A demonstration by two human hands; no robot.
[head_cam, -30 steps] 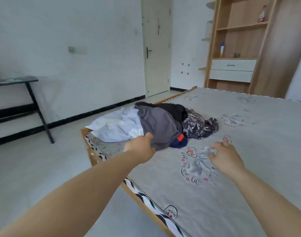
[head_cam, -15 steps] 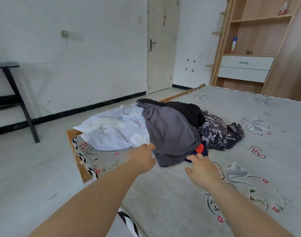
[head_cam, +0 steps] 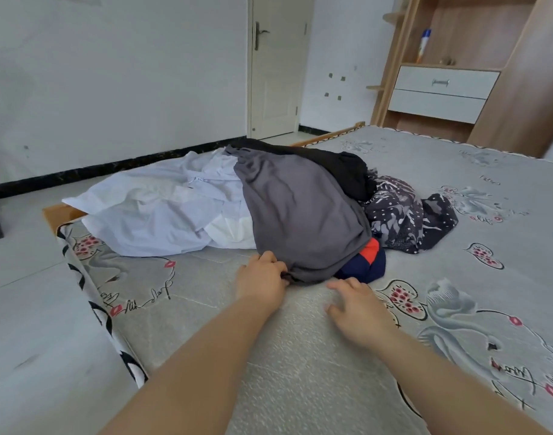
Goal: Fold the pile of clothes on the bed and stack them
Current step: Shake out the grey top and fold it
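A pile of clothes lies near the bed's left corner: a white shirt on the left, a grey garment draped over the top, a black one behind it, a patterned dark one on the right, and a navy and orange piece poking out below. My left hand pinches the grey garment's near hem. Just in front of the navy piece, my right hand hovers with its fingers spread and holds nothing.
The grey flower-printed mattress stretches right and toward me. Its wooden frame corner and the floor lie to the left. A door and a wooden shelf unit with drawers stand behind the bed.
I have come closer to the pile. My left hand has reached the grey garment's hem and taken hold of it. My right hand has moved left, up to the pile's front.
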